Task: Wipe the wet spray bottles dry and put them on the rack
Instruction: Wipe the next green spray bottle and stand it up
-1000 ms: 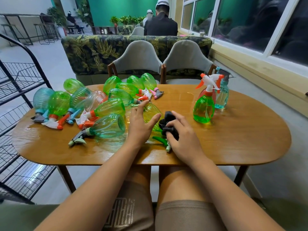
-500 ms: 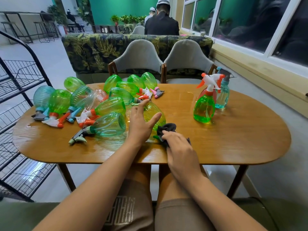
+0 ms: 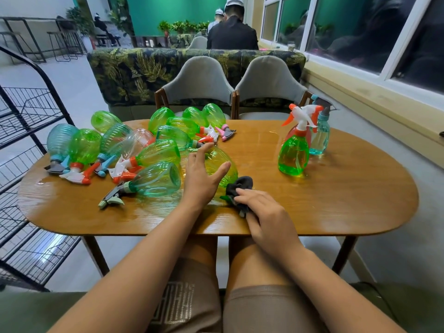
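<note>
A yellow-green spray bottle (image 3: 222, 165) lies on its side near the front of the wooden table (image 3: 336, 203). My left hand (image 3: 200, 179) rests on its body with fingers spread and curved over it. My right hand (image 3: 264, 212) grips a dark cloth (image 3: 237, 188) around the bottle's green nozzle end. Several more green, teal and clear spray bottles (image 3: 153, 179) lie in a pile on the table's left half. Three bottles (image 3: 294, 152) stand upright at the right. The black wire rack (image 3: 26, 131) stands left of the table.
Two grey chairs (image 3: 197, 82) stand at the table's far side, backed by a leaf-patterned sofa (image 3: 134, 70). A window wall (image 3: 360, 44) runs along the right. People sit in the background. The table's left front looks wet.
My right hand with the cloth has slid from the bottle's body down toward its nozzle near the table's front edge. My left hand stays on the bottle.
</note>
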